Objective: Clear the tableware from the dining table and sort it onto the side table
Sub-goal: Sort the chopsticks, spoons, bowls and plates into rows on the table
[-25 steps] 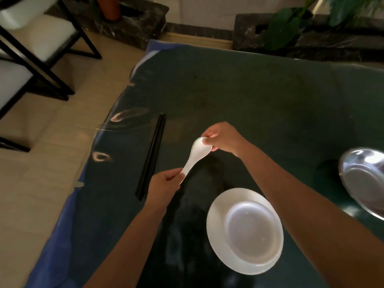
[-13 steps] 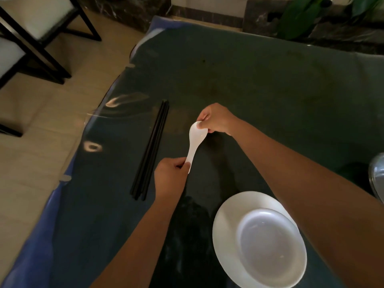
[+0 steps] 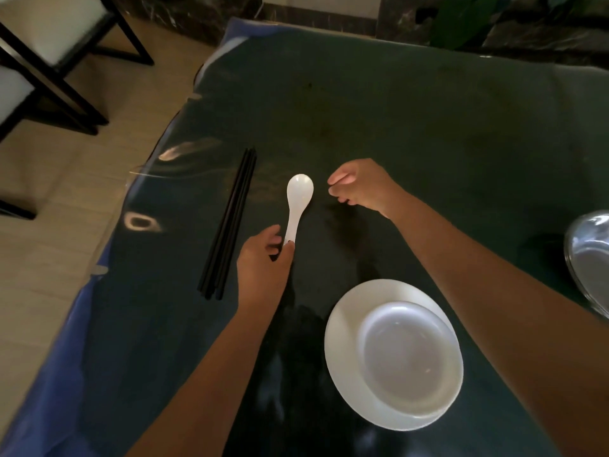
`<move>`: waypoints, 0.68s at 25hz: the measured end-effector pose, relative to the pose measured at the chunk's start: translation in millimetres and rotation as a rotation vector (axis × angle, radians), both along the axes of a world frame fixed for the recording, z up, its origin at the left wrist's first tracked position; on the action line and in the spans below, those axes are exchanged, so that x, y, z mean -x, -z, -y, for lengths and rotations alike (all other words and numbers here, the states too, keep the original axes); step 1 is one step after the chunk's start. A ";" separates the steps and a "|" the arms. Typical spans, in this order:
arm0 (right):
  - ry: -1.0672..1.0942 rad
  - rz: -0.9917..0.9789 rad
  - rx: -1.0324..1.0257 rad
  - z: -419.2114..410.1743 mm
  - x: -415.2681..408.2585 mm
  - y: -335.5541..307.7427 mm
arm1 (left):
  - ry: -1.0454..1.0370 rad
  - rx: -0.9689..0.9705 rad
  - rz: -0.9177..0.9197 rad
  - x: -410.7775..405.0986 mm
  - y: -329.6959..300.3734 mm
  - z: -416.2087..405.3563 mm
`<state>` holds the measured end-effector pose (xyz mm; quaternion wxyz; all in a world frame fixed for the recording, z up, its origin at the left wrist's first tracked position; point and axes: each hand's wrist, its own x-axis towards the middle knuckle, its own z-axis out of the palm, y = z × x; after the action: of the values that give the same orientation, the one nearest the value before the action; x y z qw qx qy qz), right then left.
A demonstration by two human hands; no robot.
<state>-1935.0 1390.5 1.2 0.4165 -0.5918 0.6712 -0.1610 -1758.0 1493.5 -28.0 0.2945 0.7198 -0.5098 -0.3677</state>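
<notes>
A white soup spoon (image 3: 297,202) lies on the dark glass-topped table (image 3: 412,127), bowl end pointing away from me. My left hand (image 3: 263,262) pinches the tip of its handle. My right hand (image 3: 361,186) hovers just right of the spoon's bowl, fingers curled and holding nothing. Black chopsticks (image 3: 230,222) lie in a bundle left of the spoon. Near me, a white bowl (image 3: 408,357) sits in a white plate (image 3: 346,341).
A metal bowl (image 3: 590,258) is cut off by the right edge. The table's left edge runs diagonally, with blue cloth (image 3: 66,374) hanging below it. Black-framed chairs (image 3: 49,61) stand on the tan floor at the far left. A plant (image 3: 461,24) is beyond the table.
My right hand has let go of the spoon's bowl end and moved a little right. The spoon now rests flat on the table, my left hand still at its handle.
</notes>
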 end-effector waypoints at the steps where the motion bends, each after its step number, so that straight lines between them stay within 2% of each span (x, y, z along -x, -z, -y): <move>1: -0.019 -0.032 0.012 -15.2 7.2 -9.4 | 0.057 0.034 0.027 1.8 -7.2 -6.6; 4: -0.061 -0.207 0.107 -81.9 31.1 -36.2 | 0.328 0.135 0.057 7.7 -29.0 -35.9; 8: 0.050 -0.357 0.113 -188.1 51.5 -48.1 | 0.625 0.142 0.287 16.4 -45.4 -78.1; 13: 0.114 -0.375 -0.011 -247.2 47.9 -43.4 | 0.767 0.042 0.329 33.7 -41.0 -101.1; 17: 0.181 -0.341 0.001 -256.4 44.9 -40.4 | 0.726 0.013 0.261 38.8 -34.4 -112.6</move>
<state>-1979.9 1646.9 41.6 0.2804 -0.5478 0.7824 -0.0956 -1796.8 1606.2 6.4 0.0824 0.5313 -0.7671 -0.3500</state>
